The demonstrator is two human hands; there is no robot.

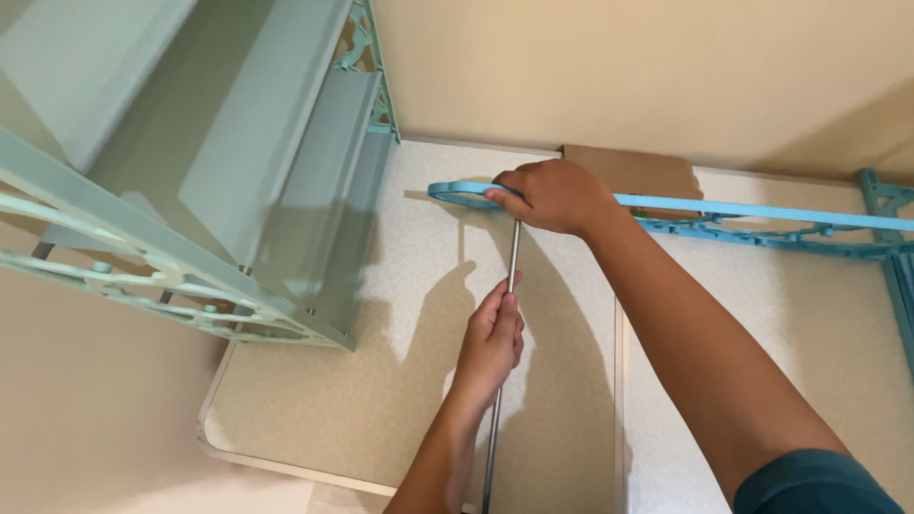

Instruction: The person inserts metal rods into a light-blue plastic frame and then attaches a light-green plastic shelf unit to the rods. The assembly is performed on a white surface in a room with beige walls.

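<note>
My left hand (492,338) is wrapped around a thin silver metal rod (511,255) that runs upright through the middle of the view. My right hand (552,195) grips the left end of a light blue plastic shelf frame (762,211), where the rod's top end meets it. The blue frame stretches to the right edge and has openwork ornament beneath its top bar. The rod's top tip is hidden under my right hand.
A pale green multi-tier plastic shelf rack (238,171) stands at the left. Below lies a speckled beige floor (381,381) with a metal strip (619,381). A brown cardboard piece (638,169) leans at the beige wall (619,67).
</note>
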